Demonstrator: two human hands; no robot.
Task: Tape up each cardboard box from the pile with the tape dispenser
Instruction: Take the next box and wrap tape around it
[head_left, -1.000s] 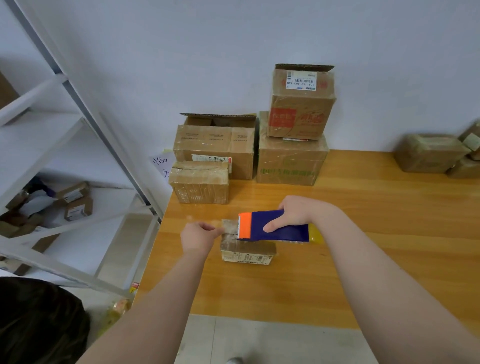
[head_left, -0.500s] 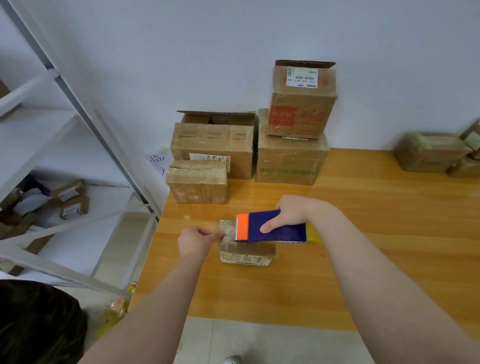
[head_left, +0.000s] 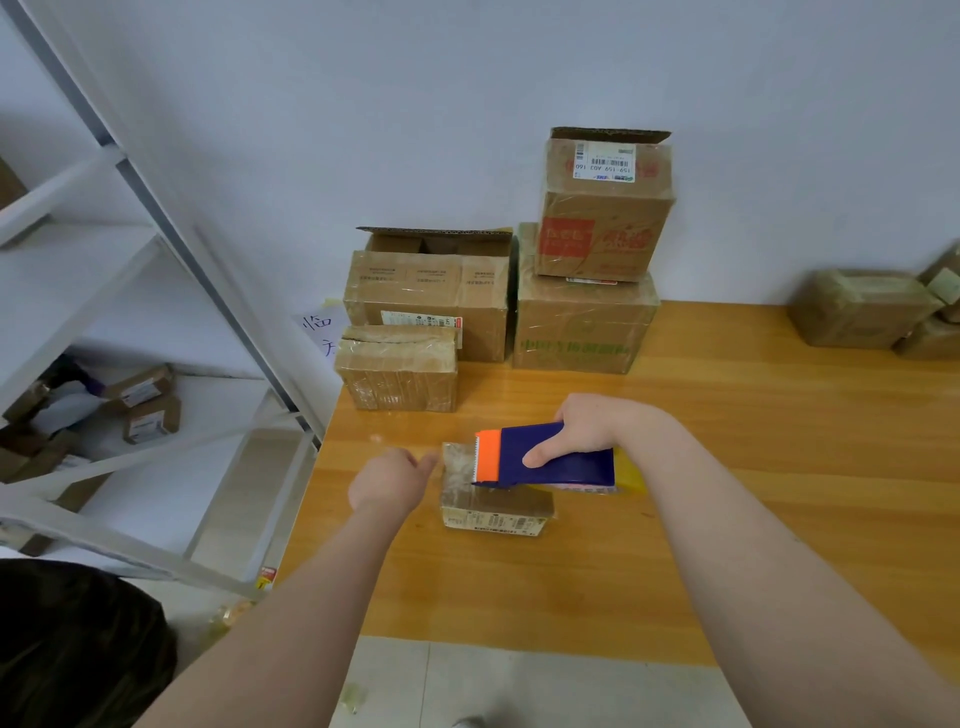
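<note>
Orange wooden table (head_left: 753, 467) against pale wall (head_left: 363, 104), white shelving (head_left: 78, 270) left. Small cardboard box (head_left: 493, 506) mid-table, under blue tape dispenser (head_left: 550, 460) gripped by right hand (head_left: 587, 423); left hand (head_left: 389, 483) curled at box's left edge, grasp unclear.

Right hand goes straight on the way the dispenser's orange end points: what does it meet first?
Probably the left hand, by the small box's edge ahead of the tape dispenser; relative height unclear.
</note>
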